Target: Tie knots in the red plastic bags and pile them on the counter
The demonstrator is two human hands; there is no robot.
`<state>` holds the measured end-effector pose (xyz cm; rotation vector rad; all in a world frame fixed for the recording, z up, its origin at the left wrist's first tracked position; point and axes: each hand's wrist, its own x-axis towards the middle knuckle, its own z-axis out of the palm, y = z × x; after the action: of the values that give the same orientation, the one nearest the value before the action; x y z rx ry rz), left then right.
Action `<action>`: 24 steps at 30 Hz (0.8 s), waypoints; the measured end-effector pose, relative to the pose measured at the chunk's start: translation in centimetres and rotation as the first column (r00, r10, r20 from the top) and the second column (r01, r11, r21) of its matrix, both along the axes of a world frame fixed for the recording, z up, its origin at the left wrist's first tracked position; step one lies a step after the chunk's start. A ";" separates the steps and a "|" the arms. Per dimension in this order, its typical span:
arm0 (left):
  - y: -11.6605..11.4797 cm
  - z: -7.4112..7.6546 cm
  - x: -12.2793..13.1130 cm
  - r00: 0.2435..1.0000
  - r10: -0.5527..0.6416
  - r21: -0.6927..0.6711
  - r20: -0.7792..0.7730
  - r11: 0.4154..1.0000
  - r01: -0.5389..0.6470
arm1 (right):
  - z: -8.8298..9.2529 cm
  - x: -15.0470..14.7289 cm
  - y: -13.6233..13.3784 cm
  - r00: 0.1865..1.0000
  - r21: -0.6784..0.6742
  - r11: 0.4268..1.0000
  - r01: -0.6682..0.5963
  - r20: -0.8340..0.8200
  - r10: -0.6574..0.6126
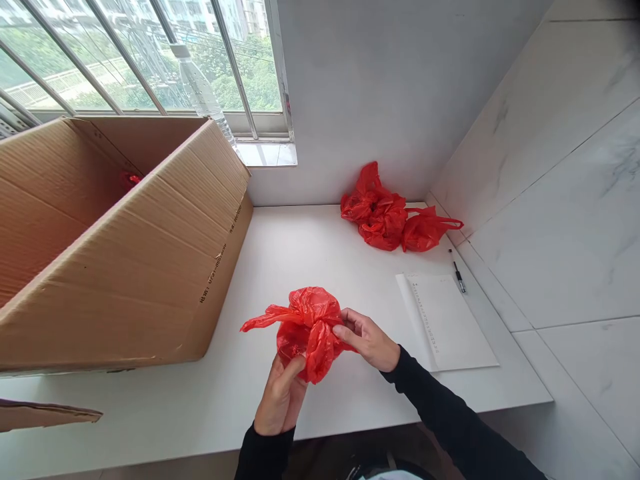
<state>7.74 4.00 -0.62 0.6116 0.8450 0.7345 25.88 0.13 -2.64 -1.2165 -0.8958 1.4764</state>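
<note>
I hold a crumpled red plastic bag above the white table, near its front edge. My left hand grips the bag from below with its fingers closed on the plastic. My right hand pinches the bag's right side. One loose handle of the bag sticks out to the left. Both my sleeves are black.
A large open cardboard box lies tilted on the left, something red just visible inside. A pile of red plastic bags sits at the back by the wall. A sheet of paper and a pen lie at right. A window is behind.
</note>
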 end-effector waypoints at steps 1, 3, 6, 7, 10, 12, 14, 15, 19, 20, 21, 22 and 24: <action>-0.2 0.0 -0.1 1.000 -0.013 0.012 -0.006 1.000 0.013 | 0.0 -0.1 0.1 1.000 0.001 1.000 0.011 -0.016 -0.011; -0.4 -0.1 -0.3 0.999 -0.033 0.043 -0.043 0.998 0.035 | -0.1 -0.3 0.1 0.999 0.004 1.000 0.009 -0.039 -0.009; -0.5 -0.4 -0.5 0.994 -0.059 0.104 -0.097 0.992 0.069 | -0.2 -0.4 -0.1 0.997 0.026 0.999 0.024 -0.071 -0.022; -0.5 -0.5 -0.6 0.991 -0.077 0.128 -0.114 0.988 0.092 | -0.2 -0.5 -0.1 0.996 0.030 0.999 0.033 -0.082 -0.030; -0.3 -0.6 -0.7 0.976 -0.140 0.171 -0.165 0.971 0.168 | -0.3 -0.5 -0.2 0.993 -0.006 0.998 0.063 -0.100 -0.063; -0.3 -0.6 -0.8 0.973 -0.134 0.182 -0.188 0.969 0.169 | -0.5 -0.4 -0.2 0.990 -0.060 0.994 0.087 -0.105 -0.093; -0.2 -0.6 -0.7 0.974 -0.099 0.201 -0.203 0.969 0.141 | -0.6 -0.4 -0.2 0.989 -0.099 0.989 0.113 -0.087 -0.122; -0.2 -0.6 -0.6 0.974 -0.082 0.211 -0.213 0.969 0.127 | -0.6 -0.4 -0.3 0.989 -0.099 0.988 0.118 -0.072 -0.125; 0.0 -0.6 -0.3 0.961 -0.023 0.212 -0.277 0.974 0.084 | -0.2 -0.6 -0.6 0.996 -0.062 0.998 -0.008 -0.084 0.003; 0.0 -0.5 -0.3 0.959 -0.019 0.198 -0.283 0.977 0.078 | -0.1 -0.7 -0.7 0.995 -0.059 0.997 -0.048 -0.085 0.043; 0.0 -0.5 -0.4 0.961 -0.027 0.175 -0.274 0.982 0.077 | -0.1 -0.8 -0.7 0.995 -0.057 0.996 -0.071 -0.078 0.067; 0.0 -0.4 -0.5 0.968 -0.044 0.145 -0.246 0.986 0.082 | -0.1 -0.8 -0.8 0.995 -0.055 0.996 -0.075 -0.066 0.071; -0.2 -0.3 -0.8 0.983 -0.093 0.086 -0.159 0.990 0.107 | -0.2 -0.8 -0.7 0.998 -0.048 0.998 -0.036 -0.047 0.034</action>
<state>6.96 3.78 -0.95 0.7983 0.9188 0.6440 25.04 -0.55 -2.80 -1.2028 -0.8582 1.5563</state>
